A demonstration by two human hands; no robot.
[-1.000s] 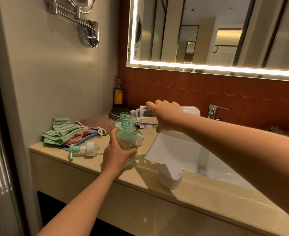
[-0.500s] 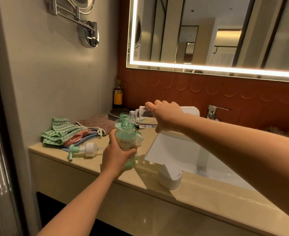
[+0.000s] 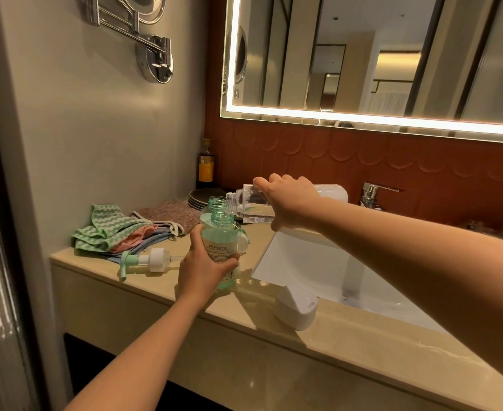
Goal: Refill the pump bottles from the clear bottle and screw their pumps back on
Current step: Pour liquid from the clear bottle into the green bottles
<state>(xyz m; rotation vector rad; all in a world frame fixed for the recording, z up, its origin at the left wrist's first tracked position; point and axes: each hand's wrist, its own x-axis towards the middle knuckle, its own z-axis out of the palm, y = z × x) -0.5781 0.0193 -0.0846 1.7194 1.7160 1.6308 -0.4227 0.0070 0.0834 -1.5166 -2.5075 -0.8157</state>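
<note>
My left hand (image 3: 205, 262) grips a green pump bottle (image 3: 222, 241) that stands open-necked on the beige counter (image 3: 348, 336). A second open green bottle (image 3: 217, 203) stands just behind it, mostly hidden. My right hand (image 3: 288, 200) holds the clear bottle (image 3: 250, 203) tipped on its side, its open mouth next to the green bottles' necks. A little clear liquid lies in it. A loose pump (image 3: 146, 261) with a green nozzle and white collar lies on the counter to the left.
Folded cloths (image 3: 116, 232) and a brown towel (image 3: 170, 213) lie at the back left, with dark plates (image 3: 202, 195) and a dark bottle (image 3: 206, 164) behind. A white sink (image 3: 318, 268), a chrome tap (image 3: 373, 192) and a white dispenser (image 3: 296, 307) lie to the right.
</note>
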